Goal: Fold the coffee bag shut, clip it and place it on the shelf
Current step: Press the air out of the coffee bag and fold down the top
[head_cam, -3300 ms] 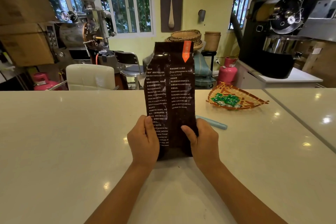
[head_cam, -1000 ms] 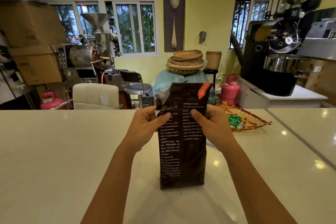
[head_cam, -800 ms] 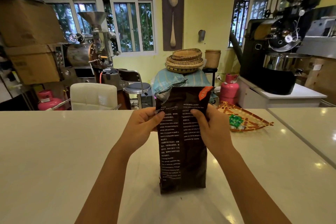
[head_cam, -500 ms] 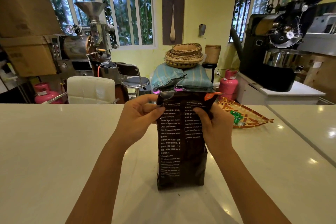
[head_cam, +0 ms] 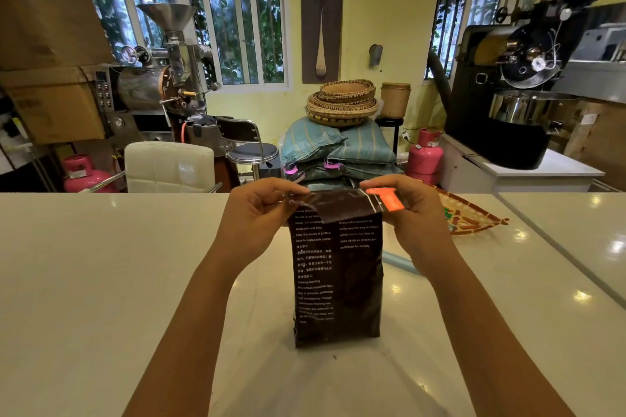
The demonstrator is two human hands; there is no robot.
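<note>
Coffee bag [head_cam: 338, 281] stands upright on the white bench [head_cam: 101, 281], its long axis vertical, directly ahead of the person and between the two forearms. Its top strip is bent over toward the viewer, so the fold line runs crosswise, left to right, from one hand to the other. The left hand [head_cam: 254, 213] pinches the left end of that folded strip between thumb and fingers [head_cam: 288, 187]; the right hand [head_cam: 416, 213] is clenched on the right end, beside the orange label [head_cam: 386, 199]. Both hands sit level with the fold and equally near it, so either could keep the strip down while the other lets go.

The next step, as I judge it, is another roll downward along the same crosswise line, then a reach for the clip. A pale blue bar [head_cam: 398, 261] lies flat on the bench just behind the right wrist, partly hidden by it; it may be the clip, though I cannot tell for sure. It is nearer the right hand. A woven tray [head_cam: 474, 218] holding something green rests farther right, well apart from the bag.

Nothing on the bench blocks the fold. No shelf is plainly identifiable; beyond the bench are coffee roasters [head_cam: 521, 78], stacked baskets [head_cam: 342, 101] on sacks [head_cam: 338, 149], and pink gas cylinders [head_cam: 425, 159].
</note>
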